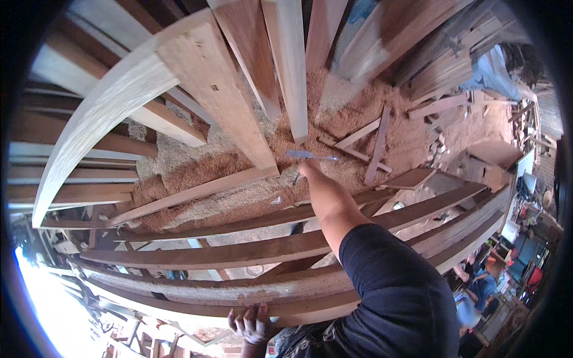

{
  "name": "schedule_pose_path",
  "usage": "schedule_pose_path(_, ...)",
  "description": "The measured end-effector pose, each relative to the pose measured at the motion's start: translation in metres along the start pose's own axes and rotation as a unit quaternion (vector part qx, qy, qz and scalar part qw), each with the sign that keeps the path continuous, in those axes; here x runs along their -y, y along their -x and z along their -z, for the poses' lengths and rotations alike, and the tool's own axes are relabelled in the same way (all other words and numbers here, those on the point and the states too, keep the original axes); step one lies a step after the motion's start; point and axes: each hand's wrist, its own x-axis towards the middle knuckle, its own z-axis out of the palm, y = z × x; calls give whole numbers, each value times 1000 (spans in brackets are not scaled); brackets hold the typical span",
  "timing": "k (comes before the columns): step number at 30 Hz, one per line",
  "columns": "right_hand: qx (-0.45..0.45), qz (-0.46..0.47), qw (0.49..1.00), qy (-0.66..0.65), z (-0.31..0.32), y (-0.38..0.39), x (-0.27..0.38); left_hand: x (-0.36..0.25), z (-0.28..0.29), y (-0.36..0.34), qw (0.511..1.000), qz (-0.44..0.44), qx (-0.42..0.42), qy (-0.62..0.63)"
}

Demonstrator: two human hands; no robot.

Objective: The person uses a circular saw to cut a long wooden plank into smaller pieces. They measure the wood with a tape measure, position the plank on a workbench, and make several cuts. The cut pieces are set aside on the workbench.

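Observation:
My right hand (pixel 307 167) is closed on a metal tool (pixel 300 154) with a flat grey end on one side and a thinner tip on the other. Its exact kind is too small to make out. The arm stretches forward across several long wooden beams. Under the tool lies wood shaving and sawdust (pixel 221 179), near the lower end of an upright-looking plank (pixel 286 77). At the near edge, my left hand (pixel 250 326) curls its fingers over the nearest wooden beam (pixel 322 307); its palm side is hidden.
A curved pale timber frame (pixel 95 119) arches at the left, with stacked planks behind it. Loose offcuts (pixel 377 143) lie crossed right of the tool. A blue tarp (pixel 492 74) hangs at the far right. Another person (pixel 480 289) is at the lower right.

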Motion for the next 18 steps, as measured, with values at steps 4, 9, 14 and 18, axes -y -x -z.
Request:
schedule_pose_path(4,-155,-68,971,-171,-84,-61,-17,7,-3,1,999,-31,22,-8)
schedule_pose_path(9,-142,-5,972,-188,-76,-29,-28,-3,0,-2,1000,12,24,0)
schedule_pose_path(14,-276,188,942,-34,-37,-29,-19,-8,3,-16,1000,10,21,0)
schedule_pose_path(18,-133,301,933,144,-7,-33,-46,-5,1,-14,1000,1,22,6)
